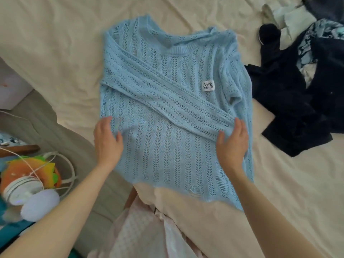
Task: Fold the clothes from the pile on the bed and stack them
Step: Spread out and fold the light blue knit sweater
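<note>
A light blue open-knit sweater (167,108) lies flat on the cream bed sheet (55,43), one sleeve folded diagonally across its front, a white label near the chest. My left hand (108,140) rests on the sweater's left edge with relaxed fingers. My right hand (232,142) lies at the right side where the folded sleeve ends, fingers straight and touching the knit. The pile of dark navy and patterned clothes (305,86) lies at the right.
Off the bed's left edge stand a white ribbon spool (22,189), orange and green felt pieces (31,168), white cords and a pale round object (40,204). A pink checked garment (139,233) shows below the sweater's hem.
</note>
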The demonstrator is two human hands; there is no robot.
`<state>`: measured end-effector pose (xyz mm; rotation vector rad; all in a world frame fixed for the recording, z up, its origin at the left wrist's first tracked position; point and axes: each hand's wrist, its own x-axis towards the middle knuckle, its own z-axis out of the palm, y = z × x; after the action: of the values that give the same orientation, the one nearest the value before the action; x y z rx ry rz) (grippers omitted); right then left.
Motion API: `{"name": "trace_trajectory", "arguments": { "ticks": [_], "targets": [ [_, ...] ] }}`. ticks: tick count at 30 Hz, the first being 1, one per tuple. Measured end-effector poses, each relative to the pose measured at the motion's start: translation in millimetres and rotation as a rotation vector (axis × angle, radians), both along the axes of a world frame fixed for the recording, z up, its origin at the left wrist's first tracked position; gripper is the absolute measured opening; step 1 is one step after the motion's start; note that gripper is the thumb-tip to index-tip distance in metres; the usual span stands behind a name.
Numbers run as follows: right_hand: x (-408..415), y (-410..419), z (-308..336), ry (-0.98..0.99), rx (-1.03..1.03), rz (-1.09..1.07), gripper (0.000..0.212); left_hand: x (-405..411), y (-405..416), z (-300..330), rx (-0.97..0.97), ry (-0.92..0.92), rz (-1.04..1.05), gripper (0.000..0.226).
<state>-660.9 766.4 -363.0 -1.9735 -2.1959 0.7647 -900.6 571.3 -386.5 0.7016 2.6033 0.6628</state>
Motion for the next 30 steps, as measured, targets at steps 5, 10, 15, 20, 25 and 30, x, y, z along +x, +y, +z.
{"name": "trace_trajectory", "arguments": {
  "ticks": [5, 10, 15, 20, 25, 30],
  "targets": [
    [-13.2, -64.4, -12.5, -0.14, -0.087, 0.425, 0.053, -34.7, -17.4, -19.9, 0.031, -0.62, 0.385, 0.055],
    [13.8, -100.7, -33.1, -0.277, -0.221, 0.479, 0.053, -14.7, -42.9, -30.8, 0.062, -0.584, 0.41, 0.027],
    [47.8, -110.0, -32.5, -0.319, -0.219, 0.514, 0.055, 9.9, -72.1, -26.2, 0.086, -0.557, 0.35, 0.014],
    [74.8, -107.3, -26.4, -0.292, -0.118, 0.313, 0.044, 26.3, -102.1, -23.5, -0.056, -0.781, 0.249, 0.024],
    [110.5, -99.8, -16.7, -0.304, -0.174, -0.274, 0.044, 38.0, -122.2, -18.0, 0.05, -0.722, 0.325, 0.023],
    [126.8, -97.3, -11.1, -0.287, -0.235, -0.693, 0.048, 45.6, -138.4, -12.9, 0.098, -0.801, 0.315, 0.025]
  ]
}}
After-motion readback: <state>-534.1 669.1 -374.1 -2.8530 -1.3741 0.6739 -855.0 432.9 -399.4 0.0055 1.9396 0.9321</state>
